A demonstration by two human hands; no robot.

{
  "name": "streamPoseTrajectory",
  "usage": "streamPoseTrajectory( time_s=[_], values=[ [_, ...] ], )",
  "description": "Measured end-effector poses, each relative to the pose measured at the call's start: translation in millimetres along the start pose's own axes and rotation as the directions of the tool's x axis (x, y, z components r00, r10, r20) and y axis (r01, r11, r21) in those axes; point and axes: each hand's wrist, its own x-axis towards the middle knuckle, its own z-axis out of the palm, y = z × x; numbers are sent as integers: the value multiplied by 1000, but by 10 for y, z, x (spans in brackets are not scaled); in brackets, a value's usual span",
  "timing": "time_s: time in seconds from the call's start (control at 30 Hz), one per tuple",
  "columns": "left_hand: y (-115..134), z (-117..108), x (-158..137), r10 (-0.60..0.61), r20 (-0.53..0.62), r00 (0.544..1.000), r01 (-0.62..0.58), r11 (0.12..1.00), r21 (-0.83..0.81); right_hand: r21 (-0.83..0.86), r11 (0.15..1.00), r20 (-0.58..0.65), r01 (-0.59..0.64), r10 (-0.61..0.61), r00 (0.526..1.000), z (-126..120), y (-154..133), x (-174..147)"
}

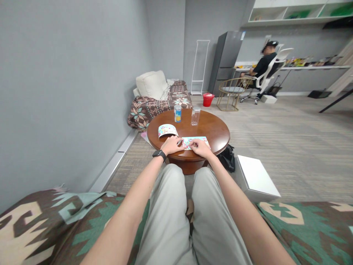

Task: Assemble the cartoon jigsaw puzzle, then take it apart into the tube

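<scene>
A flat, colourful printed paper strip (203, 139) lies near the front edge of the round wooden table (212, 127). At the strip's left end rests my left hand (171, 145), thumb and index finger spread apart and touching its edge. My right hand (200, 148) is over the middle of the strip, fingertips drawn together in a pinch; whatever is between them is too small to make out. Behind my left hand a curled printed strip (167, 129) stands arched on the tabletop. Farther back are a jar with a blue and yellow label (178, 115) and a clear jar (195, 117).
A white box (257, 176) and a black bag (227, 158) sit on the floor right of the table. Beyond are a covered couch (176, 96), a red bucket (208, 100), a gold-framed chair (233, 90) and a seated person (266, 64).
</scene>
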Motion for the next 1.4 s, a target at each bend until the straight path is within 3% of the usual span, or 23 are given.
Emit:
streamPoseTrajectory(
  time_s=[0.53, 1.4],
  values=[
    [-10, 15, 6, -1, 1, 1000, 1, 1000, 29, -16, 998, -23, 68, -69, 997, 23, 64, 6],
    [3, 0, 4, 3, 2, 1000, -3, 1000, 21, -105, 988, 57, 110, -104, 993, -22, -15, -24]
  ],
)
